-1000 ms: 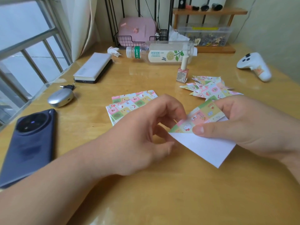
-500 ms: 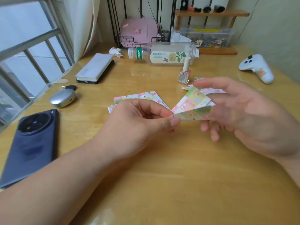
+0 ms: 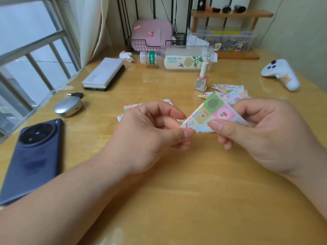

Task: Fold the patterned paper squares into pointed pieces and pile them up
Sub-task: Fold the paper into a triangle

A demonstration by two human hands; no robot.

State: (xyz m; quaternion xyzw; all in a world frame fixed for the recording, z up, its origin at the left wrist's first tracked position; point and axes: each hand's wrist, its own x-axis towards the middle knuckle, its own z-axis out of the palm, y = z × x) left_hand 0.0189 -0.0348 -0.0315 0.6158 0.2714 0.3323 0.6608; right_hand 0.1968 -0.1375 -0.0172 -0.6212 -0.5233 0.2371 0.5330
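Fingers of left hand (image 3: 148,133) and right hand (image 3: 265,133) pinch 1 folded triangular paper (image 3: 211,113), pink-green checked.

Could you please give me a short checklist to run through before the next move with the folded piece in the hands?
1. Grip on the folded piece: the left hand pinches its left corner and the right hand pinches its lower edge: ok.
2. Folding finished: it shows a pointed triangle, but its back is hidden: cannot tell.
3. The pile of finished pieces lies just beyond the right hand: ok.
4. Room around the pile: the nail polish bottle stands upright close beside it and might get knocked: not ok.
5. Paper left to fold: the stack of squares shows behind the left hand: ok.
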